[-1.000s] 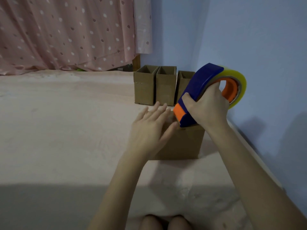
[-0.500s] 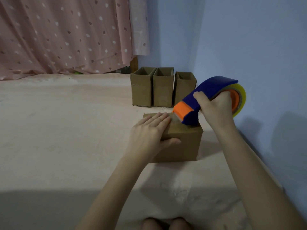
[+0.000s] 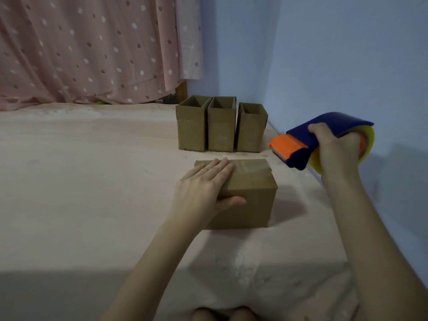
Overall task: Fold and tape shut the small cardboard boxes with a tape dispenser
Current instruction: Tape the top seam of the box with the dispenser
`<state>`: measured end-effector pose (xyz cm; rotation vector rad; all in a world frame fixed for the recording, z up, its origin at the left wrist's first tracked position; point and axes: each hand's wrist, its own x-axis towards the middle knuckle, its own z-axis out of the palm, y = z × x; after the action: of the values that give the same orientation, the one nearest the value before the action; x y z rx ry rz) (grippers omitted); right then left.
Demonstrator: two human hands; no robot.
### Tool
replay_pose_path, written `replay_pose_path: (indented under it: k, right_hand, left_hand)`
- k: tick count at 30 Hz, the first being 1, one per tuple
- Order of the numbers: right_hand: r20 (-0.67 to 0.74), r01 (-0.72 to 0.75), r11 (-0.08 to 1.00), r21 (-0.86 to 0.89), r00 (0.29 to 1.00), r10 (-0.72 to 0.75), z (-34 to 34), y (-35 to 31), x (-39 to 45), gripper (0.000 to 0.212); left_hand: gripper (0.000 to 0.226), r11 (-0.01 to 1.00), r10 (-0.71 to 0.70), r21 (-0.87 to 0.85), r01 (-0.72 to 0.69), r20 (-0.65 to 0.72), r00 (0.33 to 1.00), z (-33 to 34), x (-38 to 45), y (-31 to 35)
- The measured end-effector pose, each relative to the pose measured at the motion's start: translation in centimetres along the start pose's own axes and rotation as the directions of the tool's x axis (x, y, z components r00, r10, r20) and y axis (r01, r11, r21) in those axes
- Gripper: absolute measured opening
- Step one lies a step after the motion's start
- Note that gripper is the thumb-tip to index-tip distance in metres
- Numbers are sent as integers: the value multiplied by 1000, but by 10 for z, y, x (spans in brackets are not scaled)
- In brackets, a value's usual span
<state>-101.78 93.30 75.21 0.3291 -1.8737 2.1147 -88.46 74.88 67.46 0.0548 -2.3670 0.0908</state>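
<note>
Pink sheet is covering the bed, lying mostly flat w/ faint creases & worn pale patches near the front. Pink curtain w/ white & dark dots is hanging in folds across the back left, its hem touching the sheet. Plain blue wall is running along the right & meeting a 2nd blue wall at the corner behind. Bit of wooden post is showing under the curtain edge. Light is dim & soft; a dark shadow band is lying across the near edge of the sheet.
</note>
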Motion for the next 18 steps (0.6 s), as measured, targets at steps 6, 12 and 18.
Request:
replay_pose_path:
  k: [6,12,18]
  right_hand:
    - [-3,-29,999,-28,1000,29,-3,29,-5,27]
    - [9,-4,999,-44,1000,4,-2,39,-10,40]
    - [-26,-50,999,-2,998,50,2,44,-21,33]
  left_hand:
    - [75,1000,-14,-1,14,43,999,-2,1,1]
    - [74,1000,-23,-8,24,96,995,-5,2,2]
    - [71,1000,-3,-18,5,105,995,-13,1,-2]
